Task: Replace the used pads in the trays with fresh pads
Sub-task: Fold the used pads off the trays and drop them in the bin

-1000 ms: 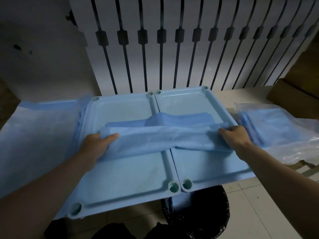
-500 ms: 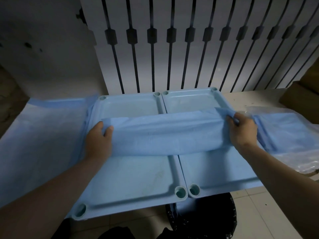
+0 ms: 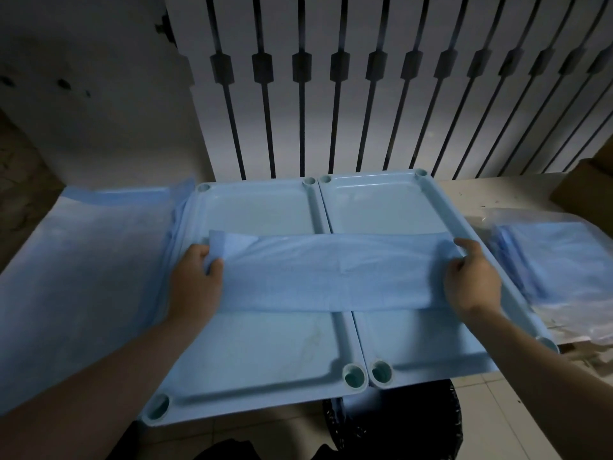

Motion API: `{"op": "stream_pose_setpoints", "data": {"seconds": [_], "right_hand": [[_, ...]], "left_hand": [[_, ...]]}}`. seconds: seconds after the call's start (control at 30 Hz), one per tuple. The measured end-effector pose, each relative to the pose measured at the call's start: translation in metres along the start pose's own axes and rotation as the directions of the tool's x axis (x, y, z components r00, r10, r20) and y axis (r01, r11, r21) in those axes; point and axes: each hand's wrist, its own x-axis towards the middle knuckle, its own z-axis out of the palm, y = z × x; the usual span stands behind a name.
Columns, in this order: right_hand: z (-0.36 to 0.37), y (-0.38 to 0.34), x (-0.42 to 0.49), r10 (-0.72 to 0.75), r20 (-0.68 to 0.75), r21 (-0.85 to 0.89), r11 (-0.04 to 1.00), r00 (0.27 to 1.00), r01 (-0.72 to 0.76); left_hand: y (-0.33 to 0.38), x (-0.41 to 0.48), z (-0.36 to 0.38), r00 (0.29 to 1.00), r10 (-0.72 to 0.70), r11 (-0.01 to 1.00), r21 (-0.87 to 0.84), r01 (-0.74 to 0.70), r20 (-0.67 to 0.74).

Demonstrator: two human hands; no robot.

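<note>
Two light-blue trays stand side by side on the table, the left tray [image 3: 252, 356] and the right tray [image 3: 411, 346]. A folded blue pad [image 3: 331, 273] stretches as a wide band across the middle of both. My left hand [image 3: 195, 283] pinches the pad's left end, where a corner is turned up. My right hand [image 3: 471, 277] grips its right end near the right tray's rim. The trays' floors in front of and behind the band are bare.
A large blue pad [image 3: 79, 273] lies spread on the table to the left of the trays. A clear plastic bag of folded blue pads [image 3: 557, 260] lies to the right. A black-lined bin [image 3: 394, 423] stands below the table's front edge. A slatted white panel [image 3: 365, 78] rises behind.
The pad has been drawn out wider and flatter across both trays. Both hands have moved apart toward its ends, and the left corner now stands turned up.
</note>
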Motion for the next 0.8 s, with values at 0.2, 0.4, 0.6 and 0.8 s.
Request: {"op": "stream_pose_setpoints", "data": {"seconds": [0.2, 0.4, 0.6, 0.8], "right_hand": [[-0.001, 0.003, -0.014, -0.047, 0.077, -0.213, 0.975, 0.996, 0.062], [0.003, 0.003, -0.015, -0.087, 0.132, -0.415, 0.900, 0.987, 0.135], [0.006, 0.005, -0.015, -0.126, 0.142, -0.503, 0.845, 0.982, 0.181], [0.006, 0.007, -0.014, -0.143, 0.181, -0.552, 0.804, 0.973, 0.221]], "left_hand": [[0.005, 0.007, 0.006, 0.991, 0.078, 0.975, 0.200, -0.099, 0.112], [0.005, 0.002, 0.015, 0.985, 0.018, 0.917, 0.390, -0.085, 0.172], [0.003, -0.003, 0.015, 0.985, 0.014, 0.893, 0.441, -0.091, 0.174], [0.002, 0.005, 0.015, 0.995, -0.008, 0.919, 0.392, -0.032, 0.101]]}}
